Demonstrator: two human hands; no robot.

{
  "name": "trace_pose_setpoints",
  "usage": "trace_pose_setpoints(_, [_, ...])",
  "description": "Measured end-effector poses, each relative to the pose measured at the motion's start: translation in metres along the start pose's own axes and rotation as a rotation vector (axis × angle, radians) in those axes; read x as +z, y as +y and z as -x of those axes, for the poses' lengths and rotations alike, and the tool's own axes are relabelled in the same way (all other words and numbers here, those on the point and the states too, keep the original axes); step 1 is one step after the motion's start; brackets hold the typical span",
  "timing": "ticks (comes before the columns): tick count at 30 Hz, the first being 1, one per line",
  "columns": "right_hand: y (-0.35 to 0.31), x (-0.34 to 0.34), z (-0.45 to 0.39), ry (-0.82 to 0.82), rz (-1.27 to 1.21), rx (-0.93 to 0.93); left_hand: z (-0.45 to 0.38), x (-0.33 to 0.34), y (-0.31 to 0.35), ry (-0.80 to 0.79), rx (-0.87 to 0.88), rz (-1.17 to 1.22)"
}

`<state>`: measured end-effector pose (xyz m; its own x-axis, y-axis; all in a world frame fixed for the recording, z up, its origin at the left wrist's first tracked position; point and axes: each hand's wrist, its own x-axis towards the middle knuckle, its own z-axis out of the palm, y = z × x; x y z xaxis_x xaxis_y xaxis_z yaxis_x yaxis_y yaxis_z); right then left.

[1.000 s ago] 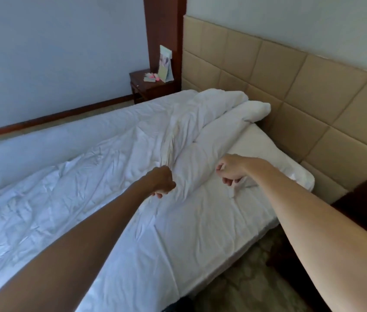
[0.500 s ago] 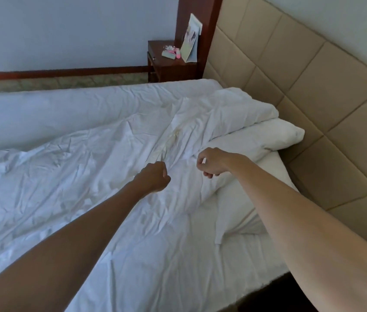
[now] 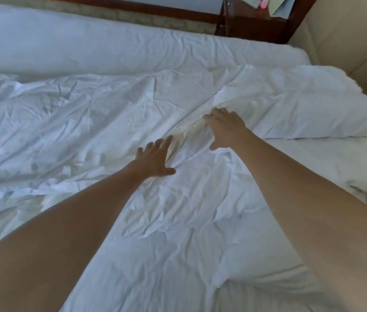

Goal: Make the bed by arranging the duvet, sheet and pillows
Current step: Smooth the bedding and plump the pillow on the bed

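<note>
Head view. Duvet: white, creased, spread across the bed, a bunched ridge at centre. Left hand: fingers straight and spread, palm down on the duvet just beside the ridge. Right hand: fingers extended, grip apart, resting on the ridge. Pillow: white, at right, against the padded headboard. Nightstand: dark wood, top edge.
</note>
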<state>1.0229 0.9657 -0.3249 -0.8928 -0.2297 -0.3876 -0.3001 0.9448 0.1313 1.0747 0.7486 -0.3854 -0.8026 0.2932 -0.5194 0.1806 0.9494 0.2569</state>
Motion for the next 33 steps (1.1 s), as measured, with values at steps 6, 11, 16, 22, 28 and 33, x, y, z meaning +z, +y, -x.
trace_pose_setpoints(6, [0.004, 0.048, -0.054, -0.13, 0.204, -0.047, -0.042, 0.051, 0.002, -0.021, -0.055, 0.209])
trace_pose_setpoints(11, [0.001, 0.08, -0.025, -1.146, 0.035, 0.142, -0.04, 0.065, 0.002, -0.558, 0.09, 0.069])
trace_pose_setpoints(16, [0.023, 0.08, -0.017, -0.363, 0.34, -0.056, -0.055, 0.064, 0.021, 0.02, 0.19, 0.024])
trace_pose_setpoints(22, [0.044, 0.115, 0.018, -0.267, 0.267, 0.02, -0.05, 0.126, 0.031, -0.057, 0.084, 0.018])
trace_pose_setpoints(28, [0.042, 0.116, 0.075, -0.238, 0.334, -0.012, -0.03, 0.132, 0.065, 0.243, 0.135, 0.024])
trace_pose_setpoints(33, [0.058, 0.122, 0.121, -0.277, 0.271, 0.116, -0.011, 0.122, 0.097, 0.156, 0.288, 0.076])
